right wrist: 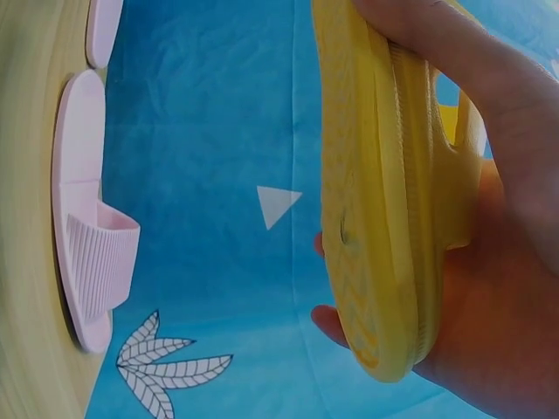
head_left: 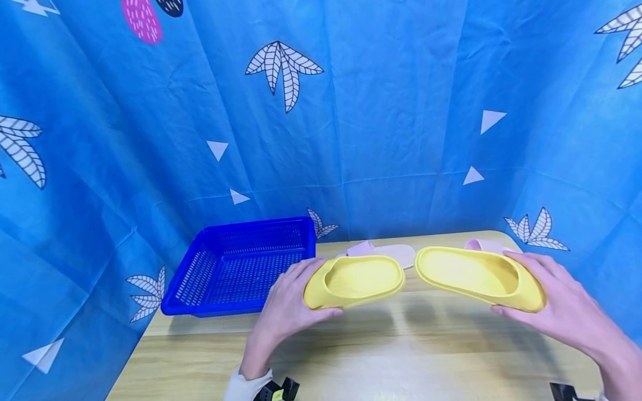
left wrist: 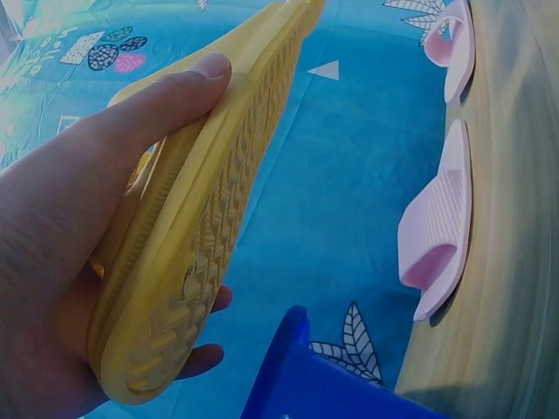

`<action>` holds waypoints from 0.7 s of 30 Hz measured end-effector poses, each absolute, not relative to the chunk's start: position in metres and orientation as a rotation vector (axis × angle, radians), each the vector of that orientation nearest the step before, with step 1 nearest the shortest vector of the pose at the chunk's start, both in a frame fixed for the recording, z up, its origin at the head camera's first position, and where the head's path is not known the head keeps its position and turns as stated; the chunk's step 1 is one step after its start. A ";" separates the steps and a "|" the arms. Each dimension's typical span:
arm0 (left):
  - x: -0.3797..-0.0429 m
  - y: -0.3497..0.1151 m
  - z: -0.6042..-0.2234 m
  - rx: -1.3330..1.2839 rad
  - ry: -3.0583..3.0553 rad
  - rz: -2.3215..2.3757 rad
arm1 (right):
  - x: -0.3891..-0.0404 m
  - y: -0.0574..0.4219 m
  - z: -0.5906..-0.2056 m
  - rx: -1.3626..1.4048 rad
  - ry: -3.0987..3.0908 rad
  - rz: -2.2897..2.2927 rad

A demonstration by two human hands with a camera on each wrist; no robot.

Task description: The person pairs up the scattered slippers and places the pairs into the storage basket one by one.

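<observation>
Two yellow slippers are held up over the table, heels pointing toward each other. My left hand [head_left: 291,303] grips the toe end of the left yellow slipper [head_left: 368,275], thumb on one side and fingers around the other. At the right, my right hand [head_left: 557,303] grips the toe end of the other yellow slipper [head_left: 461,270] the same way. Their patterned soles show in both wrist views. Behind them on the table lie two pink slippers, one pink slipper [head_left: 396,253] at the middle and another pink slipper [head_left: 484,245] further right, both partly hidden.
A blue plastic basket [head_left: 188,306] with mesh walls stands at the left of the wooden table [head_left: 376,362], close to my left hand. A blue patterned curtain [head_left: 381,111] hangs behind the table's far edge and along its sides.
</observation>
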State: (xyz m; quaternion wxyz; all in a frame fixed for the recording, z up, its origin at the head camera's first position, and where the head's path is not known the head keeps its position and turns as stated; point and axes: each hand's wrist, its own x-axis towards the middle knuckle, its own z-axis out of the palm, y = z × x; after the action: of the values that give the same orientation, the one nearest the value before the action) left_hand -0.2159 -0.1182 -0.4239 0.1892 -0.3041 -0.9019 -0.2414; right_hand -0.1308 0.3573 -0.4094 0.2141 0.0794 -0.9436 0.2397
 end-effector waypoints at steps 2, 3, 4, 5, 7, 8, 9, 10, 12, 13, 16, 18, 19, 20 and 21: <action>-0.216 -0.120 -0.424 -0.851 -2.539 -0.685 | -0.131 0.355 -0.409 0.229 -2.614 0.667; -0.217 -0.120 -0.423 -0.847 -2.543 -0.689 | -0.131 0.354 -0.409 0.237 -2.612 0.664; -0.217 -0.121 -0.423 -0.843 -2.546 -0.695 | -0.131 0.353 -0.410 0.245 -2.610 0.661; -0.217 -0.122 -0.423 -0.841 -2.548 -0.699 | -0.131 0.352 -0.409 0.251 -2.608 0.658; -0.217 -0.123 -0.423 -0.837 -2.554 -0.701 | -0.132 0.350 -0.409 0.268 -2.606 0.651; -0.217 -0.124 -0.423 -0.839 -2.555 -0.700 | -0.132 0.350 -0.409 0.277 -2.606 0.646; -0.217 -0.124 -0.423 -0.843 -2.555 -0.703 | -0.132 0.349 -0.409 0.285 -2.607 0.643; -0.217 -0.124 -0.423 -0.847 -2.554 -0.705 | -0.132 0.348 -0.409 0.291 -2.609 0.640; -0.217 -0.125 -0.422 -0.858 -2.550 -0.702 | -0.132 0.346 -0.409 0.300 -2.611 0.634; -0.217 -0.126 -0.422 -0.863 -2.546 -0.702 | -0.132 0.345 -0.409 0.303 -2.612 0.630; -0.217 -0.127 -0.421 -0.874 -2.539 -0.702 | -0.132 0.342 -0.410 0.323 -2.608 0.610; -0.217 -0.127 -0.421 -0.876 -2.541 -0.701 | -0.133 0.340 -0.410 0.340 -2.605 0.592; -0.217 -0.127 -0.421 -0.874 -2.543 -0.704 | -0.133 0.339 -0.411 0.342 -2.604 0.587; -0.217 -0.128 -0.422 -0.873 -2.544 -0.700 | -0.133 0.339 -0.411 0.350 -2.603 0.581; -0.217 -0.128 -0.421 -0.871 -2.547 -0.698 | -0.133 0.338 -0.411 0.353 -2.603 0.577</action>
State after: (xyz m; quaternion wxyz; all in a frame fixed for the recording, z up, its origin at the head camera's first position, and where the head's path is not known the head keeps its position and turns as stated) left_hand -0.2168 -0.1279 -0.4215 0.1793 -0.3081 -0.9011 -0.2468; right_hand -0.1326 0.3378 -0.4112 0.2240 0.1278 -0.9433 0.2090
